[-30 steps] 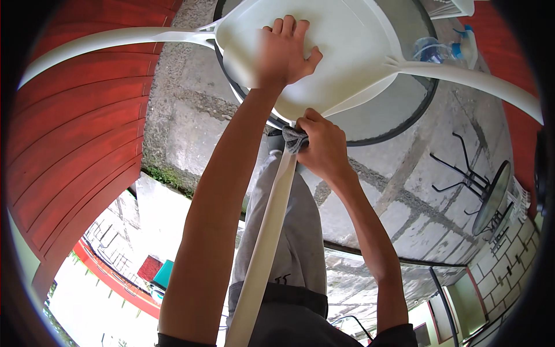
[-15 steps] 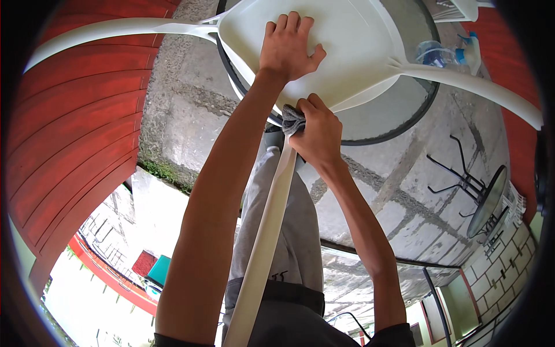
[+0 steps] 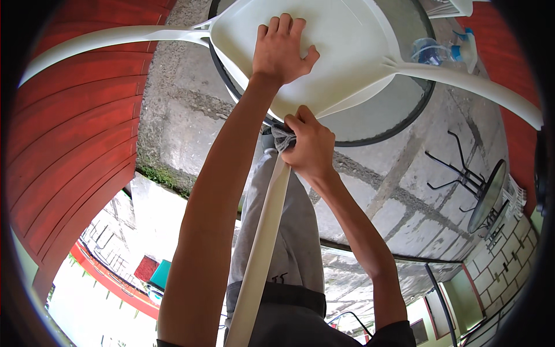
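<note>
A white plastic chair (image 3: 347, 46) lies upturned on a round, black-rimmed glass table (image 3: 387, 115), its legs sticking out to the sides and toward me. My left hand (image 3: 281, 49) rests spread on the pale underside of the seat. Just below it, my right hand (image 3: 308, 144) is closed on a grey cloth (image 3: 282, 137), wrapped against the chair leg (image 3: 263, 243) that runs down toward my body.
A spray bottle and a clear container with blue caps (image 3: 439, 52) sit at the right of the table. An overturned round table (image 3: 485, 194) stands on the paved ground (image 3: 393, 191). Red paneled walls (image 3: 75, 115) flank both sides; a tiled wall (image 3: 500, 266) is lower right.
My right hand and cloth rose along the leg toward the seat half a second ago, then slid back down slightly toward me. My left hand has shifted slightly left, still on the seat.
</note>
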